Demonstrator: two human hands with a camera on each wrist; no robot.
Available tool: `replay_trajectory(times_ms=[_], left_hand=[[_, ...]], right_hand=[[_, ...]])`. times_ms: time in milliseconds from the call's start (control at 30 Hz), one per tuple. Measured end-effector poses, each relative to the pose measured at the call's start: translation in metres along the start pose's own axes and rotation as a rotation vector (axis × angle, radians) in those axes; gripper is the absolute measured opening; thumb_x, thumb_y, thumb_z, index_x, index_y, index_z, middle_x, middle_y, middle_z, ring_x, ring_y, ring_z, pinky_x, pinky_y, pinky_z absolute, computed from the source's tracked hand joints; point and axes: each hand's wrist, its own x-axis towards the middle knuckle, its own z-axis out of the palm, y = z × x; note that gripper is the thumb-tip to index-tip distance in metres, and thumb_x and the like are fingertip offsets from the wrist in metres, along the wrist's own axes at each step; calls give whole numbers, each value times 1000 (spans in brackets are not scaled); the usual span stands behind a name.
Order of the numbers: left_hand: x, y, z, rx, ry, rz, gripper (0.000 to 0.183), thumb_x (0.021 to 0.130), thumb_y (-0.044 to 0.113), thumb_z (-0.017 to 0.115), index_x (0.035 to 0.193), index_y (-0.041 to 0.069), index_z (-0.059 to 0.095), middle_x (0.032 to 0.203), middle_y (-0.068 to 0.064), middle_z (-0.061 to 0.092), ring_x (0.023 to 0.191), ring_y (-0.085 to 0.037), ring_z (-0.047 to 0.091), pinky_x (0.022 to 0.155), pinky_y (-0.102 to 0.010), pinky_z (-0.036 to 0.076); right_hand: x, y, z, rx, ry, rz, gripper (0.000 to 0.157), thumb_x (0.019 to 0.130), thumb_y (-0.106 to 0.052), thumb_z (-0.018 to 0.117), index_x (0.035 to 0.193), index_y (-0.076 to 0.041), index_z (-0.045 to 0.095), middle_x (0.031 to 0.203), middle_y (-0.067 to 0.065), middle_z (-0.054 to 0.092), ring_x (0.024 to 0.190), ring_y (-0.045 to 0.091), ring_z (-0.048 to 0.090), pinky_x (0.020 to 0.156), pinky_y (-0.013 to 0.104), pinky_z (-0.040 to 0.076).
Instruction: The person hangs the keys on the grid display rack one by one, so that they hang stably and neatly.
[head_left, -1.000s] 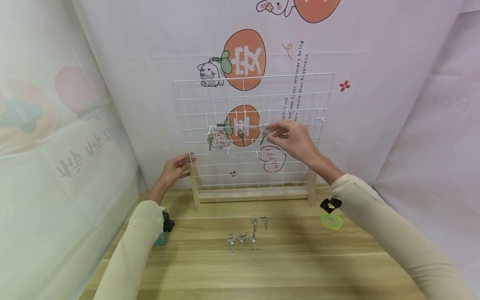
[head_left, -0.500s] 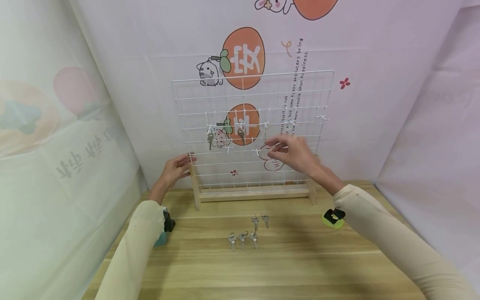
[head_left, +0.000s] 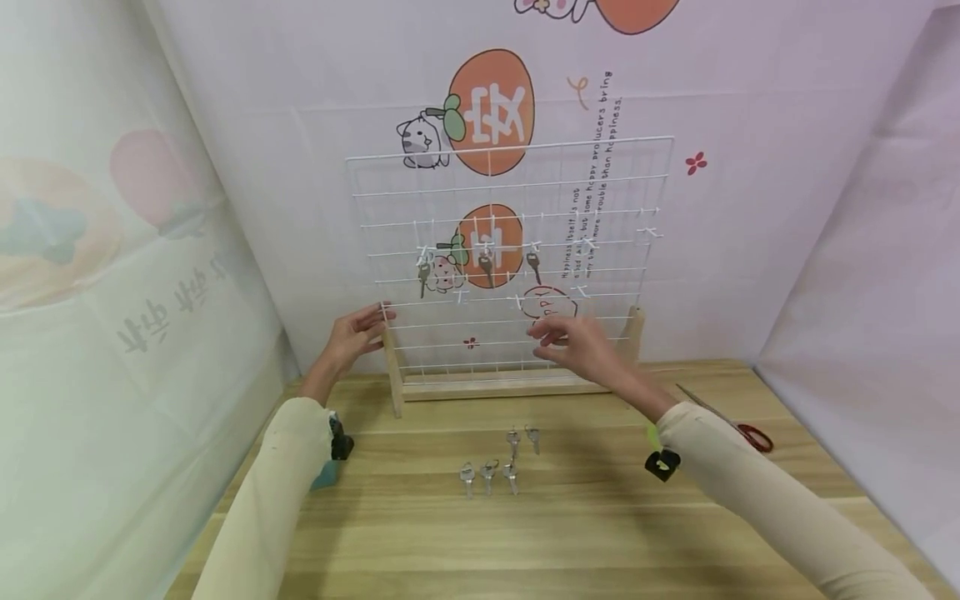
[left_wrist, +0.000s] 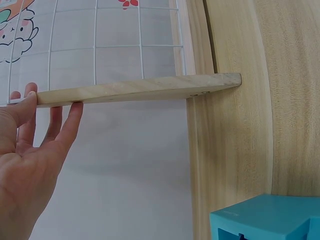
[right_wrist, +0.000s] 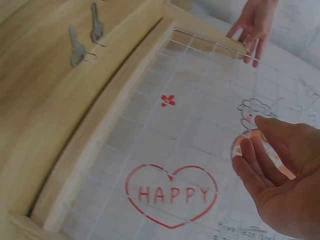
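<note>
A white wire grid rack (head_left: pixel 511 147) stands on wooden feet at the back of the table. My left hand (head_left: pixel 352 337) holds its left wooden post (left_wrist: pixel 140 89), thumb on one side and fingertips on the other. Three keys hang in a row from white hooks on the grid: a left key (head_left: pixel 423 273), a middle key (head_left: pixel 486 265) and a right key (head_left: pixel 533 263). Below the right key, in front of the grid, my right hand (head_left: pixel 573 342) has loosely bent fingers with nothing between them. Several loose keys (head_left: pixel 488 475) lie on the table before the rack.
Scissors (head_left: pixel 752 435) with red handles lie at the table's right, past my right sleeve. A teal block (left_wrist: pixel 265 215) sits near my left forearm. More white hooks (head_left: pixel 581 291) stick out of the grid. Printed cloth (head_left: pixel 300 208) hangs behind and at both sides.
My right hand has let go of the right key, which now hangs on its hook, and has moved down. The left hand stays on the post. The scissors have come into sight.
</note>
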Motion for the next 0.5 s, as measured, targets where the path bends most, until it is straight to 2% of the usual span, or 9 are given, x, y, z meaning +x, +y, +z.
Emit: replay_trajectory(times_ms=[200,333,500], left_hand=[[1,0,0,-2,1,6,48,109,3,52,156,5,46,151,-21,54,143,-37,47,108,-57,48],[1,0,1,-1,3,10,48,109,3,52,156,5,46,150,-22,55,143,-36,48,108,-57,48],[1,-1,0,0,-2,13,48,109,3,52,156,4,46,150,-22,54,143,-37,47,109,-58,47]], right_hand=[[-9,17,25,25,6,-59,23,86,4,82,108,1,76,106,15,77,90,26,75,84,44,63],[-14,25,39,29,-5,-59,22,86,2,83,107,0,77,104,14,78,88,24,75,83,41,64],[-19,35,56,44,-41,-58,21,85,4,83,105,1,76,103,15,77,89,28,75,83,45,63]])
